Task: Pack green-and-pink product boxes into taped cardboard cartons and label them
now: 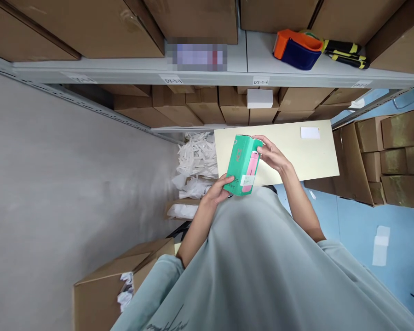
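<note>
A green cardboard product box (237, 158), with a pink device pictured on one side and a white label near its lower edge, is tilted in front of my body. My left hand (218, 189) grips its lower left corner, thumb across the front. At the upper right edge, the fingers of my right hand (273, 154) are closed around the box's end. Some of both hands' fingers are hidden behind the box. Beneath it lies a cream-coloured tabletop (290, 158), on which a small white card (310, 133) rests at the far right.
A grey metal shelf (124, 77) with brown cartons spans the front. An orange and blue tape dispenser (298, 48) and black-yellow tools (347, 53) sit on it. White paper scraps (197, 156) pile left of the table. Stacked cartons (396, 156) stand right; an open carton (100, 299) is lower left.
</note>
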Action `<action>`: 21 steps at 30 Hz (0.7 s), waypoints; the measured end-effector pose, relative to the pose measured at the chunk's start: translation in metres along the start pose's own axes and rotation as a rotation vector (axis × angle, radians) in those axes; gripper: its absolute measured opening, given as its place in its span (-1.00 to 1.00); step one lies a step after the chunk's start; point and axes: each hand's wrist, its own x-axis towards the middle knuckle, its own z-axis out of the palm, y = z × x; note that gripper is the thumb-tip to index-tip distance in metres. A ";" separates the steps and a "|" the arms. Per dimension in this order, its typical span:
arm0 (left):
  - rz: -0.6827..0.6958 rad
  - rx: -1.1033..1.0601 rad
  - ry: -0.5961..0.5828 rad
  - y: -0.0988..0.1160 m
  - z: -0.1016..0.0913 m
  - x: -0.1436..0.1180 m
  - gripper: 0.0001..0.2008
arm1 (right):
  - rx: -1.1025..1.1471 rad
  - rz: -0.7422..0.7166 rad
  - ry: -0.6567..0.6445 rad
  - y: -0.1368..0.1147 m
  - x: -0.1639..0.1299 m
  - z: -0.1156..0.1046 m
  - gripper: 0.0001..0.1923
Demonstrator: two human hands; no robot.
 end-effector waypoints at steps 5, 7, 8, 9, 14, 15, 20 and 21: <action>0.076 0.051 0.029 -0.002 -0.003 0.009 -0.37 | -0.076 -0.016 0.152 0.006 0.008 0.007 -0.31; 0.200 0.134 0.121 -0.005 -0.004 0.016 -0.25 | -0.155 -0.052 0.234 0.007 0.013 0.009 -0.32; 0.244 0.167 0.161 -0.006 -0.005 0.019 -0.20 | -0.187 -0.067 0.261 0.008 0.016 0.010 -0.32; 0.268 0.189 0.189 -0.007 -0.006 0.021 -0.17 | -0.213 -0.077 0.275 0.009 0.018 0.010 -0.32; 0.240 0.207 0.211 -0.010 -0.013 0.028 -0.20 | -0.300 -0.089 0.289 0.011 0.023 0.014 -0.30; 0.231 0.189 0.238 -0.010 -0.014 0.029 -0.24 | -0.315 -0.105 0.301 0.010 0.022 0.016 -0.30; 0.172 -0.101 0.257 -0.005 -0.017 0.045 -0.39 | -0.583 -0.268 0.381 -0.002 0.000 0.044 -0.42; 0.172 -0.155 0.233 -0.003 -0.017 0.049 -0.42 | -0.658 -0.303 0.358 -0.002 -0.008 0.052 -0.45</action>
